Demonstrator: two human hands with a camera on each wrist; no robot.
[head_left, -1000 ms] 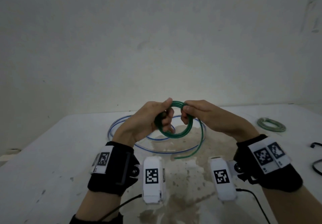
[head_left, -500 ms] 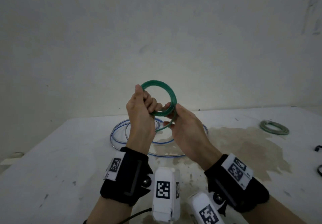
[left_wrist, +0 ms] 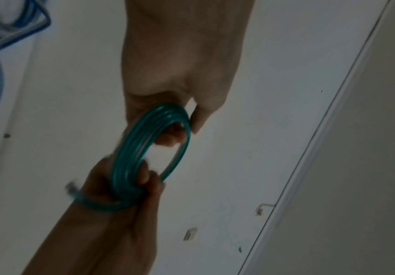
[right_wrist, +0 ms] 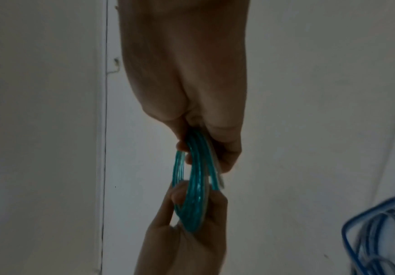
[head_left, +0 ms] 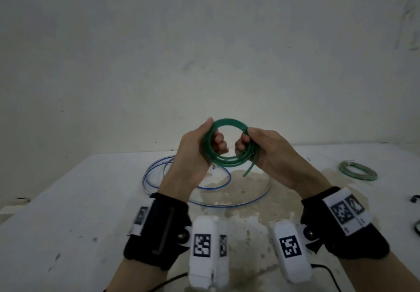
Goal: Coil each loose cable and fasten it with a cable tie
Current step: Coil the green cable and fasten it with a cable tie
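A green cable (head_left: 229, 162) is wound into a small coil held upright above the table, between both hands. My left hand (head_left: 200, 146) grips the coil's left side, thumb on top and fingers curled through the ring. On the coil's right side my right hand (head_left: 256, 146) grips it the same way. A short loose end (head_left: 248, 170) hangs below the right hand. The same coil (left_wrist: 153, 141) shows edge-on in the left wrist view, and the coil (right_wrist: 196, 186) shows edge-on in the right wrist view too. No cable tie is visible.
A loose blue cable (head_left: 159, 173) lies in wide loops on the white table (head_left: 68, 212) behind the hands. A coiled pale green cable (head_left: 358, 170) rests at the right. Dark cable ends (head_left: 416, 203) show at the right edge. A brown stain marks the table's middle.
The long trailing end of the green cable has been wound in, leaving a short tail. The hands rose with the coil, then came down and apart, each gripping one side.
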